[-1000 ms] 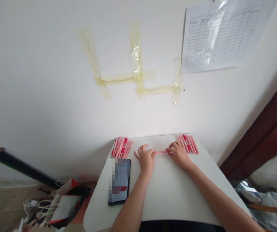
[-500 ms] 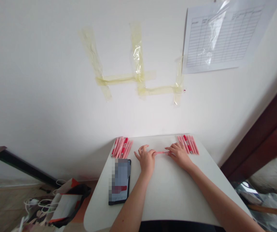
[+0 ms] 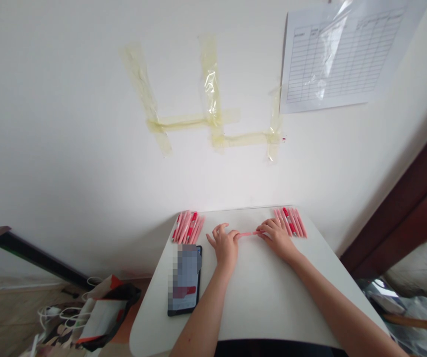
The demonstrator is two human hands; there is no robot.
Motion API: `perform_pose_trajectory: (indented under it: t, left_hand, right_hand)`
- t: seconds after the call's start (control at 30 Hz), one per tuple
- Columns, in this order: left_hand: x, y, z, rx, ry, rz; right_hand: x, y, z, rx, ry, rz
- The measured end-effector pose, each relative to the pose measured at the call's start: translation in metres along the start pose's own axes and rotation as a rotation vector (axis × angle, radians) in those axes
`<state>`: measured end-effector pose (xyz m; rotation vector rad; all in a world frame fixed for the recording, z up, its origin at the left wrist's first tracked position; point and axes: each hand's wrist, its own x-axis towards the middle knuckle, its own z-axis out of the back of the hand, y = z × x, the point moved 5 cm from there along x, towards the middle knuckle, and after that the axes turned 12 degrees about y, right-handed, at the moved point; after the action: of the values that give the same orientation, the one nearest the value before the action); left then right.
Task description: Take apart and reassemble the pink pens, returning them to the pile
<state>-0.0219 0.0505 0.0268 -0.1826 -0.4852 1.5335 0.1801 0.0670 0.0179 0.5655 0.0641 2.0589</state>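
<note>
A slim pink pen (image 3: 248, 233) lies crosswise between my two hands over the white table (image 3: 273, 297). My left hand (image 3: 225, 245) pinches its left end between thumb and forefinger, the other fingers raised and spread. On the other end, my right hand (image 3: 274, 237) is closed with its fingertips, which hide that tip. Several pink and red pens (image 3: 189, 227) lie side by side at the table's back left corner. Beyond my right hand, another row of pink pens (image 3: 295, 222), one of them darker red, rests at the back right.
A phone (image 3: 185, 280) with a blurred screen lies left of my left forearm. The white wall (image 3: 235, 178) rises directly behind the table, with yellowish tape (image 3: 183, 121) and a printed sheet (image 3: 339, 59) on it. Bags (image 3: 101, 315) stand on the floor at left.
Both hands keep nearly the same place and grip on the pen. My right fingertips have shifted slightly, and a pale gap or band shows along the pen near them.
</note>
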Motion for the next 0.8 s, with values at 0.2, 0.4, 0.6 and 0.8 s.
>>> perform_pose_trajectory:
  t: [0.2, 0.4, 0.6, 0.8]
  left_hand:
    - [0.000, 0.001, 0.000, -0.013, -0.002, 0.007]
    - [0.001, 0.003, 0.003, -0.034, -0.013, 0.031]
    - [0.001, 0.004, 0.006, -0.045, -0.035, 0.062]
    - [0.002, 0.008, 0.005, -0.060, -0.070, 0.071]
  right_hand:
    - [-0.001, 0.001, 0.004, -0.044, -0.064, -0.047]
    - [0.000, -0.005, 0.001, -0.082, -0.136, -0.058]
    - [-0.002, -0.013, -0.001, -0.137, -0.209, -0.094]
    - [-0.004, -0.016, 0.001, -0.135, -0.242, -0.140]
